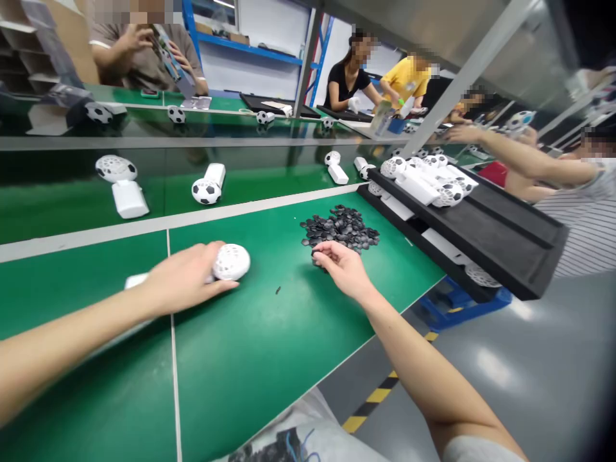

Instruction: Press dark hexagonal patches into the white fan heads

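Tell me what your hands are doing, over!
Left hand resting on white ball-shaped fan on green table. Right hand pinching at pile of small black pieces. Nothing between the hands, over.

Left hand (185, 279) covers middle of white fan (231, 262); only round head past fingertips and handle end behind wrist show. Right hand (342, 264) fingers curl over near edge of black pieces (341, 230); anything pinched under fingertips hidden. Both forearms cut off by frame edge.
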The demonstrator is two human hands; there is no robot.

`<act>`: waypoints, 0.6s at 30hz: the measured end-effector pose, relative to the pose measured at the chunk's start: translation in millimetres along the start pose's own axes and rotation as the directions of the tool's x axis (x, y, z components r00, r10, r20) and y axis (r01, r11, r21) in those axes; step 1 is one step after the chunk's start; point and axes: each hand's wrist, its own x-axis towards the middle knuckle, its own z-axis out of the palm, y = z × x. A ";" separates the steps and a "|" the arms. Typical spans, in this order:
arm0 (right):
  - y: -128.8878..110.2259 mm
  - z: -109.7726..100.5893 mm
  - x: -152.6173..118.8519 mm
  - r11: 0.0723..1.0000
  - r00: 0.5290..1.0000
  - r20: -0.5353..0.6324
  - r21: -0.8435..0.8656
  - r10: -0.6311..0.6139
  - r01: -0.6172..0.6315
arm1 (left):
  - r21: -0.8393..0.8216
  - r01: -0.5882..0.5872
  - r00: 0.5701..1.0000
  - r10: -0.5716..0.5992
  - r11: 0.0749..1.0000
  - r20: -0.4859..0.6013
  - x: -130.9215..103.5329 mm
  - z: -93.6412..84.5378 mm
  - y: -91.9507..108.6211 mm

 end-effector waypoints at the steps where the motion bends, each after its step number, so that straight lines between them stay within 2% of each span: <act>1: -3.5 2.6 -0.8 0.999 1.000 0.028 0.039 0.005 -0.006 | 0.003 0.003 1.000 -0.003 1.000 0.019 1.7 4.4 9.8; 3: -12.3 8.7 -2.8 0.998 0.997 0.071 0.050 -0.034 0.031 | 0.043 0.004 0.999 -0.006 0.999 0.051 4.5 11.6 25.4; 6: -28.4 21.6 -6.9 0.987 0.979 0.127 -0.021 -0.157 0.161 | 0.046 -0.014 1.000 0.014 0.999 -0.001 6.7 17.5 36.5; 10: -45.0 44.9 -10.5 0.946 0.920 0.259 -0.055 -0.295 0.319 | -0.047 -0.027 0.998 0.024 0.999 -0.061 7.7 19.5 33.0; 14: -51.0 62.5 -9.2 0.850 0.847 0.289 -0.159 -0.446 0.502 | -0.141 -0.079 0.996 0.072 0.987 -0.059 7.7 20.6 26.1; 18: -52.4 67.3 -7.5 0.822 0.844 0.256 -0.217 -0.472 0.526 | -0.189 -0.108 0.991 0.091 0.976 -0.097 7.6 23.1 24.1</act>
